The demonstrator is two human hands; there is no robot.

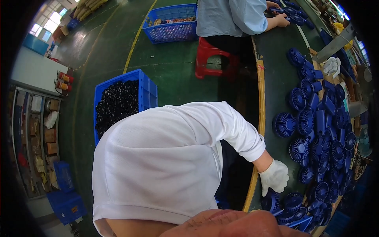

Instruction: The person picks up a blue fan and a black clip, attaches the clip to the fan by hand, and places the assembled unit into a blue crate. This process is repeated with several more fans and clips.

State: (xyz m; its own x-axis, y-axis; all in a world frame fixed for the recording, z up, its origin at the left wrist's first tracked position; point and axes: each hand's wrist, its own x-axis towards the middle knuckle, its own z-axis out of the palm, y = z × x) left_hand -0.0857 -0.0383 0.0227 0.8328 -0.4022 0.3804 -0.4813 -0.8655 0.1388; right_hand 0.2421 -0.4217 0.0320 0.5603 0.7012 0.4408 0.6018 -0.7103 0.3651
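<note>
My left shoulder and short white sleeve fill the middle of the view. My left hand (274, 176), in a white glove, rests at the yellow-edged rim of the dark green table (276, 79), fingers spread and pointing down. It holds nothing. Its fingertips are just above a round blue fan shell (271, 200) at the table edge. Many more blue fan shells and handles (319, 130) lie heaped along the table to the right. My right hand is out of view. A blurred patch of skin sits against the lower edge.
A blue crate of small black parts (118, 103) stands on the green floor to my left. Further up, another person in a light blue shirt (231, 17) sits on a red stool (209, 59) beside a blue basket (171, 23). Shelves line the far left.
</note>
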